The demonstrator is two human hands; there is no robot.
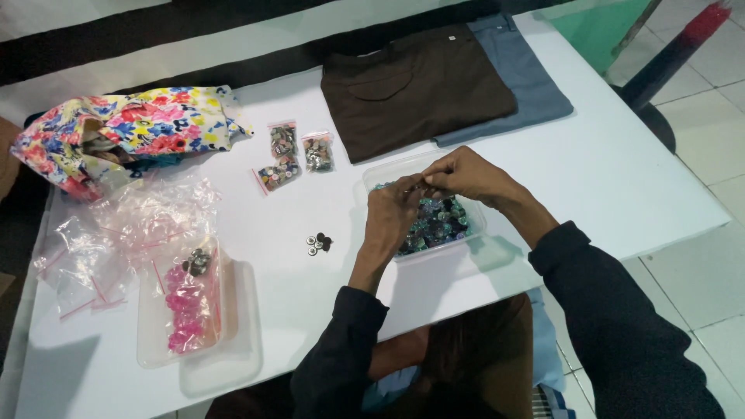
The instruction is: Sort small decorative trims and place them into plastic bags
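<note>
on the white table (590,178), going left to right: a floral cloth bag (124,132), crumpled clear plastic bags (124,225), a clear tray of pink beads (190,306), 3 small packets of buttons (291,155), and a little cluster of dark buttons (318,243). the left hand (392,217) and right hand (466,174) meet just above a clear plastic tub of mixed dark, shiny buttons (438,221), fingertips pinched together on something too small to tell. folded brown and blue garments (434,85) lie beyond.

Floral bag (132,128), brown shirt (415,89), blue-grey garment (524,77), pink beads (185,306).
</note>
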